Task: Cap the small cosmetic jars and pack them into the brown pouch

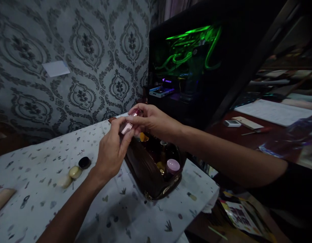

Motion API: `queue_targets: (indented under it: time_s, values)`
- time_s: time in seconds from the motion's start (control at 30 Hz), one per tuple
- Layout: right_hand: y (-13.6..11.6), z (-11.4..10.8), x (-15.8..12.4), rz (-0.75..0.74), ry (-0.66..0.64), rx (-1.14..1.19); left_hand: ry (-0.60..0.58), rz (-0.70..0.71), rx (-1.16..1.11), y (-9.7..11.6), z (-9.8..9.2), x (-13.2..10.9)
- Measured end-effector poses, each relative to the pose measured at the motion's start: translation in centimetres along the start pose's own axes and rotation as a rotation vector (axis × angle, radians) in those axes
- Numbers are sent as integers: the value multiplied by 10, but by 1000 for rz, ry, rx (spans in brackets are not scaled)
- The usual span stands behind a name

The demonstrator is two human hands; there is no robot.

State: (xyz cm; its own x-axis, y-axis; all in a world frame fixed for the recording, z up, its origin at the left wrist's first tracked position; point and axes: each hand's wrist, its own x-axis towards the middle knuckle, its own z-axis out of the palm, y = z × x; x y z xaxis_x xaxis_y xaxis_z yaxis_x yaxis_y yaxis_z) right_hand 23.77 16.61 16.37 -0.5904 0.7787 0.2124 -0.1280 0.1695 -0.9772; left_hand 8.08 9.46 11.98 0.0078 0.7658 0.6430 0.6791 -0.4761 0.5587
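Over the far end of an open brown leather bag (143, 168), both hands are closed around a small pink cosmetic container (127, 128). My left hand (110, 148) pinches its pale, shiny lower end between thumb and fingers. At the clear pinkish upper end, my right hand (148, 119) has its fingers wrapped round; they cover much of it. Whether the two ends are joined cannot be made out. Inside the bag are a pink-lidded jar (173, 166), a slim bottle (163, 150) and a yellow-orange item (144, 136).
On the patterned tablecloth (115, 216), left of the bag, sit a black round-lidded jar (84, 163) and two pale yellowish ones, the nearer yellow jar (75, 172) beside it. A computer case with green lights (186, 50) stands behind. Papers (277, 111) lie on a desk at right.
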Motion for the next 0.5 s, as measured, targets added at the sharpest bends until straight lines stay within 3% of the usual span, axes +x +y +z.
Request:
queue_targets:
  time_s: [0.17,0.3,0.4,0.5]
  values:
    - [-12,-19,-8,6,23,-156,-102,-14,-262,-6,4,22]
    - [-20,-41,-8,40,-78,-409,-218,-4,-463,-16,9,49]
    - [-24,-49,-2,76,-116,-577,-329,-30,-517,-24,20,72]
    - [-26,-52,5,88,-43,-803,-381,-96,-413,-34,32,85]
